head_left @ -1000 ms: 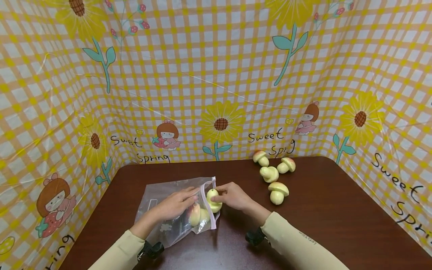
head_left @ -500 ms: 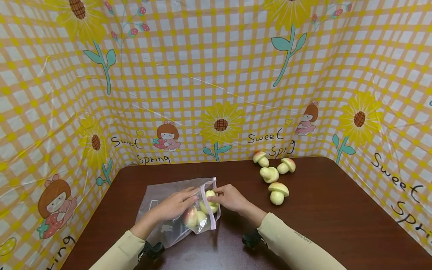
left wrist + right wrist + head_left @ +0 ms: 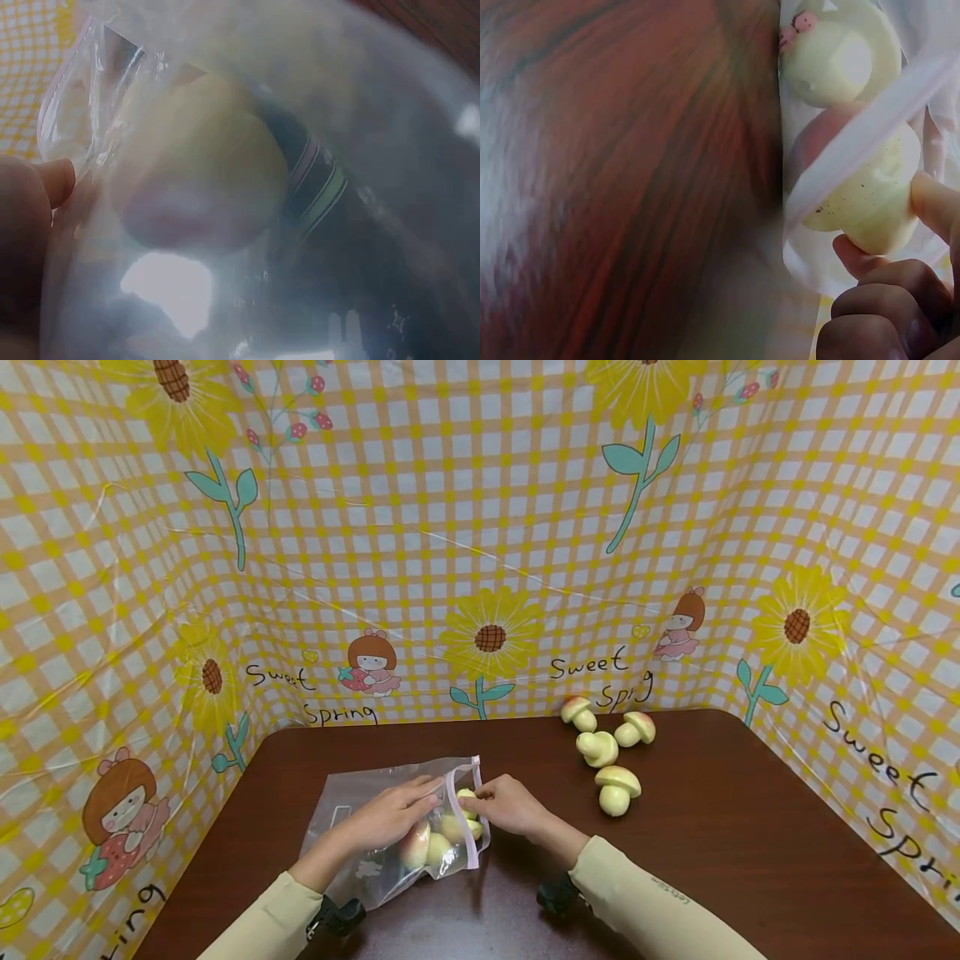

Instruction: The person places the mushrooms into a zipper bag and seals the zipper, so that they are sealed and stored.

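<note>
A clear zip-lock bag (image 3: 348, 789) lies on the table, its pale pink-edged mouth facing right. Over its upper side, near the mouth, my left hand (image 3: 386, 818) grips the plastic, which creases at the fingertips in the left wrist view. My right hand (image 3: 517, 806) pinches a cream toy mushroom (image 3: 881, 206) between thumb and forefinger at the bag's mouth; most of it sits inside, behind the zip strip (image 3: 870, 127). Another toy mushroom (image 3: 416, 847), with a reddish cap, is inside the bag, blurred through plastic in the left wrist view.
Several more toy mushrooms (image 3: 617, 789) stand or lie in a loose group at the back right of the dark wooden table (image 3: 712, 843). A yellow checked cloth (image 3: 420, 568) with sunflowers walls in the back and both sides.
My right hand has pushed its toy mushroom leftward through the mouth into the bag. The mushroom inside has shifted left. My left hand has stayed in place.
</note>
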`<state>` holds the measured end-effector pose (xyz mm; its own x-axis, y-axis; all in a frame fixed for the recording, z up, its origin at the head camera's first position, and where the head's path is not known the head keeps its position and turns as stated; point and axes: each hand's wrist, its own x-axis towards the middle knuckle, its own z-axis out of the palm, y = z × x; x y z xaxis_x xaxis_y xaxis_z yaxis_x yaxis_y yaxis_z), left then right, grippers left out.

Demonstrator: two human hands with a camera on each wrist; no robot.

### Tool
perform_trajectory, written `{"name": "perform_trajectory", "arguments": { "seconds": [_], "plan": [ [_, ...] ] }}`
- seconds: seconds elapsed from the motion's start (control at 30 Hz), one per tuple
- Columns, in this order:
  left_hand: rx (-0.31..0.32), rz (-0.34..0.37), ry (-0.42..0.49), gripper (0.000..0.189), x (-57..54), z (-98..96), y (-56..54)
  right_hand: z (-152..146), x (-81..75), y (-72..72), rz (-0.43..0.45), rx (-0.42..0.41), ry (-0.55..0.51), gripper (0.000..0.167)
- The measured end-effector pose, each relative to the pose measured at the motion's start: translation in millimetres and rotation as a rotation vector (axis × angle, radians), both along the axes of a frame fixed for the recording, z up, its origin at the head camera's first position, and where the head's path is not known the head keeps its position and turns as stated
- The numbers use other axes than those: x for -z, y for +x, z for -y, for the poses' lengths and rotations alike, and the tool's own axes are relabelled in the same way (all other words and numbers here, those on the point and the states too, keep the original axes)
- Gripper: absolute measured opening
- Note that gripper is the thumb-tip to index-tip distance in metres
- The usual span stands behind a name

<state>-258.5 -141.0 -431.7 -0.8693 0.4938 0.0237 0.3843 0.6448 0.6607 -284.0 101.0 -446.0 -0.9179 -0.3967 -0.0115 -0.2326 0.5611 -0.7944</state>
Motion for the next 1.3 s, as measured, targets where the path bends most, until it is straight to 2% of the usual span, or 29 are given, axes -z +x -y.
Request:
{"name": "perform_trajectory", "arguments": {
  "seconds": [0.2,0.37,0.57,0.7,1.0,1.3],
  "plan": [
    [-0.010,-0.012,-0.007,0.050,-1.3,0.9,-0.3,5,0.7,1.6,-0.030,-0.023,0.016,0.035],
    [-0.011,-0.001,-0.009,0.049,-2.3,1.5,-1.1,0,-2.5,1.1,-0.031,-0.001,0.032,0.036],
    [-0.005,-0.001,-0.005,0.050,-1.9,1.8,-2.5,-7,-6.2,6.8,-0.103,0.032,0.057,0.029],
    [0.001,-0.017,-0.007,0.052,-1.2,2.4,-3.3,-8,-4.3,8.3,-0.120,0.033,0.052,0.025],
    [0.017,-0.034,0.002,0.051,-0.2,2.4,-4.3,-4,2.7,7.2,-0.103,-0.098,0.028,0.022],
    [0.017,-0.026,0.007,0.050,-3.2,1.4,-3.3,5,0.9,7.3,-0.049,-0.215,-0.015,0.020]
  ]
}}
